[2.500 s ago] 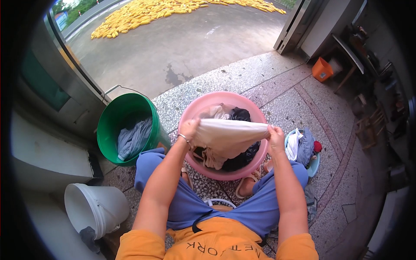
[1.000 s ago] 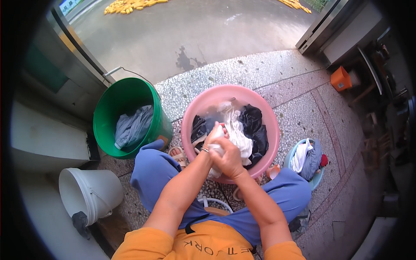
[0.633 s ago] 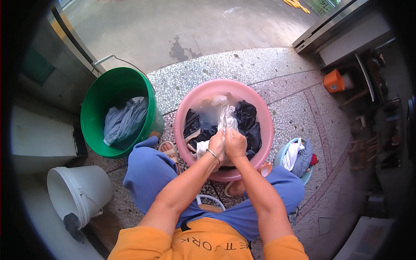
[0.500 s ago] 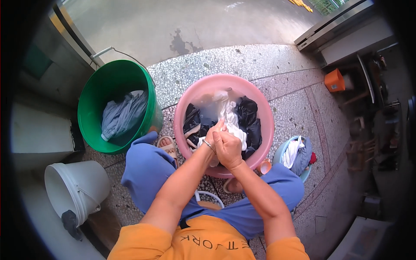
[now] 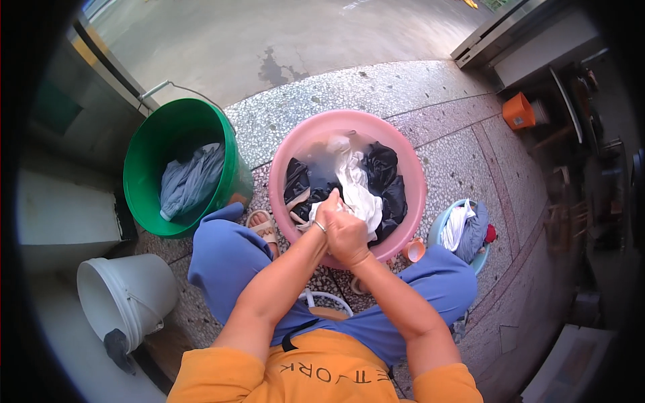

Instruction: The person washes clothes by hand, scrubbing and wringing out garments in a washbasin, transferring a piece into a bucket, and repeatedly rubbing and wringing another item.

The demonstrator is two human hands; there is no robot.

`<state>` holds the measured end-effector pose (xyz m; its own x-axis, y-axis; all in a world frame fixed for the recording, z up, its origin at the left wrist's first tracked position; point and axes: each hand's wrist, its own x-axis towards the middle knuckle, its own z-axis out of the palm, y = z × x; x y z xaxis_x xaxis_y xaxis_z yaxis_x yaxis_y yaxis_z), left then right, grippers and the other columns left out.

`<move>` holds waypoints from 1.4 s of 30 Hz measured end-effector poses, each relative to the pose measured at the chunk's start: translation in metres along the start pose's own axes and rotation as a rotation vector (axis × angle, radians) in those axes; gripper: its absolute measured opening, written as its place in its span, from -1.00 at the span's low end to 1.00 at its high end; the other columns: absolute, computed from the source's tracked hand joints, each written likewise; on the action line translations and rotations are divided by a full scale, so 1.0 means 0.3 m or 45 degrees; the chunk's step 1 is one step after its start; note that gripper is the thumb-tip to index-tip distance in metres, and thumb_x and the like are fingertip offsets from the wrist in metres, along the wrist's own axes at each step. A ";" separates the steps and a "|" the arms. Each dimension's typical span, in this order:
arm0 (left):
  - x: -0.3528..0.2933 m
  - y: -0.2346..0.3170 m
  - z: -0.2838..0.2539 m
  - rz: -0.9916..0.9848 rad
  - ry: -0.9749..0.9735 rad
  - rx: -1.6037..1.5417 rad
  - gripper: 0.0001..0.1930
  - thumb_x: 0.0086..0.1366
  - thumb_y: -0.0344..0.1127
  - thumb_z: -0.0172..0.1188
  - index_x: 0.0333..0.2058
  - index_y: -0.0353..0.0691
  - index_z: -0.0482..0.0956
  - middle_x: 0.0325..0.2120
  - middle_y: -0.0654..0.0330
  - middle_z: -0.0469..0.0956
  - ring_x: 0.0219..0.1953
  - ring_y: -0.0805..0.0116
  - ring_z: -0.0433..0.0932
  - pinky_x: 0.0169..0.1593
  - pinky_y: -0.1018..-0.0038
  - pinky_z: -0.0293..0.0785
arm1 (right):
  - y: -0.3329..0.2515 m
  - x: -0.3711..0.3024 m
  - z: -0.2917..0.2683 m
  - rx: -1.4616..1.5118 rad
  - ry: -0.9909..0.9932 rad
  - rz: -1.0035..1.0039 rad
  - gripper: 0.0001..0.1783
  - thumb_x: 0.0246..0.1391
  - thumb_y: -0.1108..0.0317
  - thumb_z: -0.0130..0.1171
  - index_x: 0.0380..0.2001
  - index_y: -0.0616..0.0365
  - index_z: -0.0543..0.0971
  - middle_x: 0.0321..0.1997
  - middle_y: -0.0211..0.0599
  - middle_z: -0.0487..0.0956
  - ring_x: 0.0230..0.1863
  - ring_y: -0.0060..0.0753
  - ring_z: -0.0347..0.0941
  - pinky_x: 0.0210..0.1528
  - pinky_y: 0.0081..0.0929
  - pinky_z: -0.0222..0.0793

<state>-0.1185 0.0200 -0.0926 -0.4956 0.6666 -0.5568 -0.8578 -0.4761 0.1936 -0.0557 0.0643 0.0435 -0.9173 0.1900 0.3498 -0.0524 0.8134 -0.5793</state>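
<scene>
A pink basin (image 5: 418, 195) of cloudy water stands in front of me, with wet clothes in it. Over its near side my left hand (image 5: 326, 212) and my right hand (image 5: 349, 239) are pressed together, both closed on a wet white garment (image 5: 359, 191). Cloth bunches out around my fingers, and the part inside my grip is hidden. A bracelet circles my left wrist. Dark garments (image 5: 381, 163) lie in the water on either side of the white one.
At the left stands a green bucket (image 5: 240, 171) with grey-blue cloth (image 5: 193, 180) in water. Nearer is a white bucket (image 5: 148, 295) with a dark cloth on its rim. On the right are a light-blue basin (image 5: 481, 262) of clothes, a small orange cup (image 5: 415, 250) and an orange container (image 5: 518, 111).
My joined hands have shifted slightly down and left, toward me, still gripping the white garment. More of the white cloth shows beyond them. The view has tilted slightly.
</scene>
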 end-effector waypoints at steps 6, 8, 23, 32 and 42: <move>-0.212 -0.089 0.324 0.137 0.014 1.014 -0.65 0.24 -0.06 -0.06 -0.55 -0.19 0.47 -0.55 0.25 0.47 -0.55 0.41 0.35 -0.43 0.47 0.28 | 0.333 -0.001 -0.063 -0.216 0.080 0.674 -0.59 0.09 0.13 -0.13 -0.65 0.19 0.48 -0.56 0.08 0.48 -0.48 0.15 0.42 -0.41 -0.06 0.31; -0.233 -0.004 0.353 0.376 0.050 1.208 -0.58 0.24 -0.02 -0.05 -0.63 -0.22 0.45 -0.62 0.25 0.43 -0.56 0.43 0.32 -0.41 0.47 0.25 | 0.347 0.042 -0.102 -0.236 0.164 0.706 -0.55 0.07 0.07 -0.10 -0.70 0.19 0.44 -0.56 0.06 0.48 -0.48 0.18 0.40 -0.40 -0.04 0.28; -0.102 0.113 0.143 1.223 0.877 2.798 -0.66 -0.05 -0.37 0.09 -0.20 -0.06 0.43 -0.08 0.17 0.32 0.08 0.17 0.18 0.06 0.18 0.10 | 0.825 -0.181 0.056 0.290 0.073 1.323 -0.79 -0.14 0.25 0.04 -0.50 0.13 0.56 -0.47 -0.12 0.56 -0.34 -0.16 0.51 -0.24 -0.31 0.37; 0.174 0.050 0.224 1.196 -0.007 2.892 -0.62 -0.02 -0.51 -0.02 -0.16 -0.11 0.43 0.00 0.13 0.32 0.02 0.18 0.32 -0.03 0.27 0.30 | 0.672 -0.225 0.288 0.642 -0.070 1.563 -0.71 -0.24 0.41 0.16 -0.33 0.24 0.50 -0.34 -0.10 0.55 -0.30 -0.20 0.50 -0.22 -0.37 0.37; 0.112 0.111 0.173 -0.406 -0.144 3.662 -0.34 0.03 -0.31 0.13 0.15 0.04 0.14 -0.05 0.09 0.42 -0.06 0.20 0.45 -0.05 0.31 0.36 | 0.335 -0.294 0.195 0.430 -0.900 0.713 -0.70 -0.26 0.33 0.10 -0.40 0.31 0.49 -0.38 0.02 0.54 -0.33 -0.17 0.49 -0.25 -0.36 0.37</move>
<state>-0.1709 0.0562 -0.0630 -0.3656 0.5797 -0.7282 0.8200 0.5708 0.0427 -0.0030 0.0972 -0.0886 -0.8638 0.0377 -0.5024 0.4558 0.4835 -0.7473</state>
